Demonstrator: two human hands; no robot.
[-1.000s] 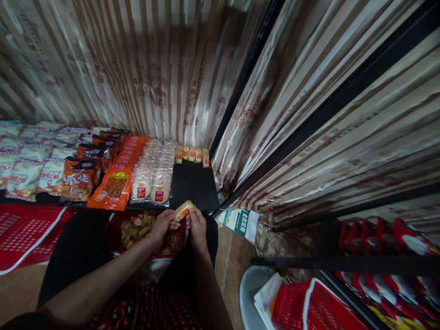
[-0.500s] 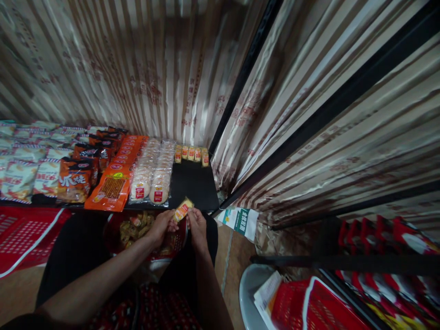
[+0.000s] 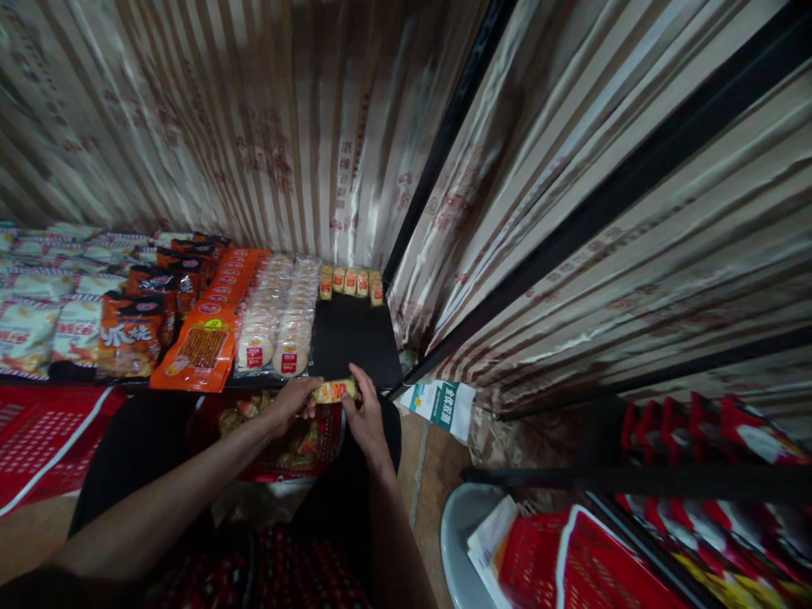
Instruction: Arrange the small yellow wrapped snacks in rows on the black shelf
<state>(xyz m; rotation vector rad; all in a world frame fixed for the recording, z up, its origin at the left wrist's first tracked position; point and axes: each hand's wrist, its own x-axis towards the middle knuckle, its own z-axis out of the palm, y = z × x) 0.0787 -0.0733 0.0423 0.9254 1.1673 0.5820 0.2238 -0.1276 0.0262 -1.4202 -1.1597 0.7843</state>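
Note:
A small yellow snack packet [image 3: 333, 391] with a red and white label is held level between my two hands, just over the front edge of the black shelf [image 3: 359, 338]. My left hand [image 3: 295, 402] grips its left end. My right hand [image 3: 366, 414] has its thumb and fingers around the right end. Below them, between my knees, a red basket [image 3: 333, 440] holds many gold-wrapped packets [image 3: 304, 444]. At the back of the shelf stand several matching yellow packets [image 3: 351, 282] in a row, with a few in front of it.
Left along the shelf lie clear packs of round crackers [image 3: 288, 338], orange stick-snack bags [image 3: 200, 347] and other bags [image 3: 130, 330]. A pleated curtain [image 3: 285, 127] and black frame bars [image 3: 457, 135] enclose the corner. A grey stool [image 3: 460, 524] and red basket [image 3: 539, 550] stand right.
The packet has turned from slanted to nearly level between my hands. My right hand's fingers have spread and shifted up around its right end.

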